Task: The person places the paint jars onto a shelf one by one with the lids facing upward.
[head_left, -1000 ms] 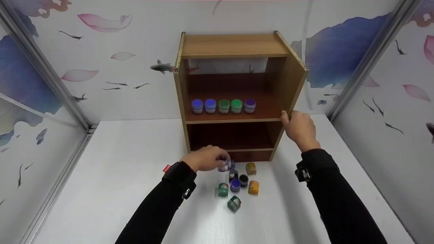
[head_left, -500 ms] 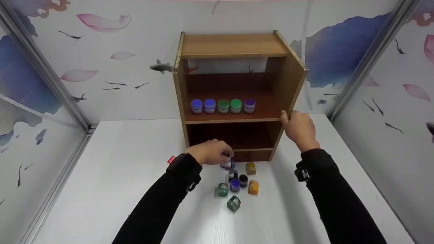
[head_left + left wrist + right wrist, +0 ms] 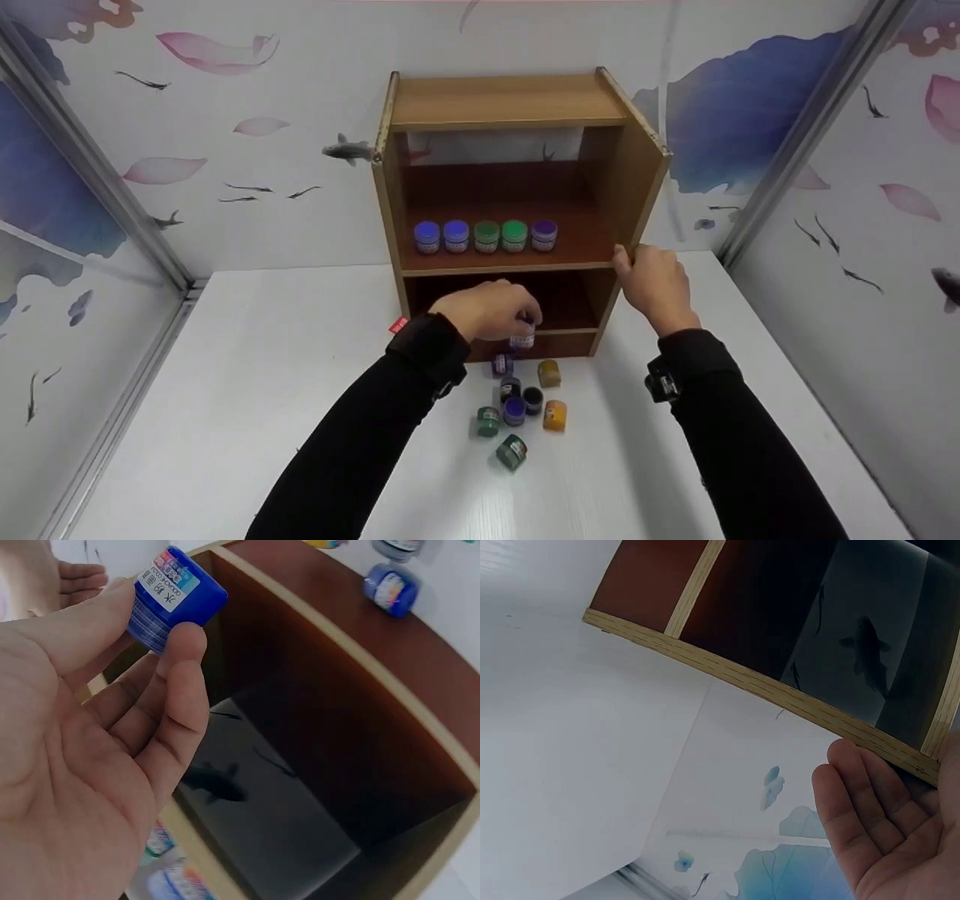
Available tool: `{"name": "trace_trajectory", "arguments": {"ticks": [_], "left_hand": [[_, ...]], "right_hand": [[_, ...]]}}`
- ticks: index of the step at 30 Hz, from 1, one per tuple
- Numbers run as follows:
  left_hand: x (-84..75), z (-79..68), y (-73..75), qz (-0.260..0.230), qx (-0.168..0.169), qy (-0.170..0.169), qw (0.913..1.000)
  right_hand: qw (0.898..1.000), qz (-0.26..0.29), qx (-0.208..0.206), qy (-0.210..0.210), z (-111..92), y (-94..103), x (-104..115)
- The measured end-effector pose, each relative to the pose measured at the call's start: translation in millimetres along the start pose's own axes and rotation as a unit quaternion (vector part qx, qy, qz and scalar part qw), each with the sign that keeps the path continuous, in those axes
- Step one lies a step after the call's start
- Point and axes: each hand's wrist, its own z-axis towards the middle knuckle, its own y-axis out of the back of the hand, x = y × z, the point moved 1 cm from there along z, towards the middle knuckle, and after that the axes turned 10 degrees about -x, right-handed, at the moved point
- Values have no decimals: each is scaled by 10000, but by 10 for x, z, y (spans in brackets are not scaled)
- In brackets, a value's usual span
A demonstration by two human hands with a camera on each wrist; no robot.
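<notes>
- A blue gouache paint jar (image 3: 176, 596) is up off the counter (image 3: 300, 360), pinched between the thumb and fingers of the left hand (image 3: 491, 309).
- A second ago that hand was low beside the loose jars; it has since risen and moved rightward, carrying the jar to the front of the wooden shelf unit (image 3: 510, 97).
- The lift appears to be done and the placing not: the jar is in front of the unit's base board (image 3: 562, 345), below the row of five capped jars (image 3: 486, 238) on the upper shelf, which is unchanged.
- The right hand (image 3: 655, 283) stays clamped on the unit's right side panel, thumb at the front edge and fingers along the outside, seemingly to steady it.
- The hands are apart, with the blue jar at the left fingertips and the right hand higher and off to the right.
- Nearest below the jar, in the head view, is a purple jar (image 3: 502, 365) on the counter, left behind by the lift.
- Around it are two black jars (image 3: 510, 388), a blue-capped jar (image 3: 514, 411), a green jar (image 3: 487, 421), a dark green jar (image 3: 512, 452), an orange jar (image 3: 555, 415) and an ochre jar (image 3: 549, 373).
</notes>
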Motion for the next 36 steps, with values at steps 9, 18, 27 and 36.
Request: {"name": "trace_trajectory", "arguments": {"ticks": [9, 18, 27, 36], "left_hand": [[-180, 157, 287, 134, -93, -238, 9996], [-309, 367, 557, 309, -236, -472, 9981], [-332, 557, 668, 296, -439, -214, 9984], [-399, 763, 709, 541, -875, -245, 9944]], "right_hand": [[10000, 18, 37, -36, 4, 3, 1], [10000, -22, 21, -43, 1, 1, -4], [9999, -50, 48, -89, 8, -3, 21], [9998, -76, 78, -140, 1, -1, 15]]}}
